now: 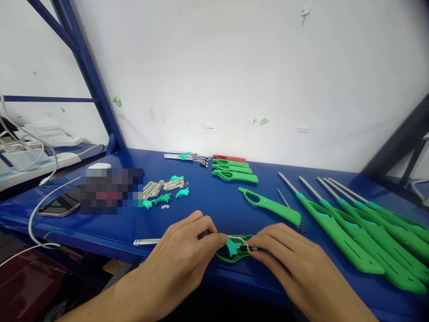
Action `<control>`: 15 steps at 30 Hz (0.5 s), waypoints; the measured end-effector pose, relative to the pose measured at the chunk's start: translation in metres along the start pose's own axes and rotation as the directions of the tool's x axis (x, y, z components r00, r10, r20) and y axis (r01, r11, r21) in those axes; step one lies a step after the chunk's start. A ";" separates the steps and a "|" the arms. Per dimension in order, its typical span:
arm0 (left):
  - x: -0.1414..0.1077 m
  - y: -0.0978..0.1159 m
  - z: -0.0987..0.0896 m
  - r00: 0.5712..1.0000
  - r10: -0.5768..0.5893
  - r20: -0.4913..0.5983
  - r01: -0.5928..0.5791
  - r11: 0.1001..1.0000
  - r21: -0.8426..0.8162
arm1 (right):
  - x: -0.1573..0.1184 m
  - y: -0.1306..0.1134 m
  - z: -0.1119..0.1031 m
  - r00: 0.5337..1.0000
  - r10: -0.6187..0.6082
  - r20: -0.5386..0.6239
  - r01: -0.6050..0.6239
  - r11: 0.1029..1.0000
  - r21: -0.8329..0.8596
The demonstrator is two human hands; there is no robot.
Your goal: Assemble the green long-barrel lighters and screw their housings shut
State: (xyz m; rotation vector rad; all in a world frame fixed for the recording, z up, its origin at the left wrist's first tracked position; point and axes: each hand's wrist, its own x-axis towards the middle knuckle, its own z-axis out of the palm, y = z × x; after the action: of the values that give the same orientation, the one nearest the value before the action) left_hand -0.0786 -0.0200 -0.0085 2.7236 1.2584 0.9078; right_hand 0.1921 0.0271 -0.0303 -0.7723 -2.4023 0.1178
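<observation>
At the front edge of the blue table (201,212) lies an opened green lighter shell (238,256), with a teal trigger (231,247), a white wire and a dark part inside it. My left hand (187,250) is closed on the shell's left portion, its thumb and index finger over the upper rim. A metal tube (146,242) sticks out to the left beyond that hand. My right hand (288,255) pinches the dark part (253,248) at the shell's right, near the wire. Its palm hides the shell's right end.
Finished-looking green lighters (342,237) lie at the right. Behind my hands is a loose green shell (275,207); further back are stacked shells (234,171) and metal tubes (184,157). Teal triggers (162,199), clear parts (153,189) and a phone (62,201) sit at the left.
</observation>
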 end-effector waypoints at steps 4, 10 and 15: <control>0.002 -0.001 0.004 1.000 0.030 -0.009 -0.030 0.999 0.032 | 0.000 0.000 -0.003 1.000 -0.023 -0.012 0.024 1.000 0.002; 0.004 0.001 0.003 0.997 0.082 -0.008 -0.081 0.993 0.086 | 0.003 0.001 -0.007 0.999 -0.053 -0.012 0.053 0.998 0.019; 0.005 -0.001 0.006 0.991 0.112 -0.076 -0.107 0.992 0.066 | 0.002 -0.001 -0.006 0.997 -0.057 -0.045 0.058 0.998 0.017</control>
State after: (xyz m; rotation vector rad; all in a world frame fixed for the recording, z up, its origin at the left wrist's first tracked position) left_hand -0.0737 -0.0144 -0.0111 2.8572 1.1781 1.0136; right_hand 0.1937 0.0265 -0.0237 -0.6897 -2.3759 0.0983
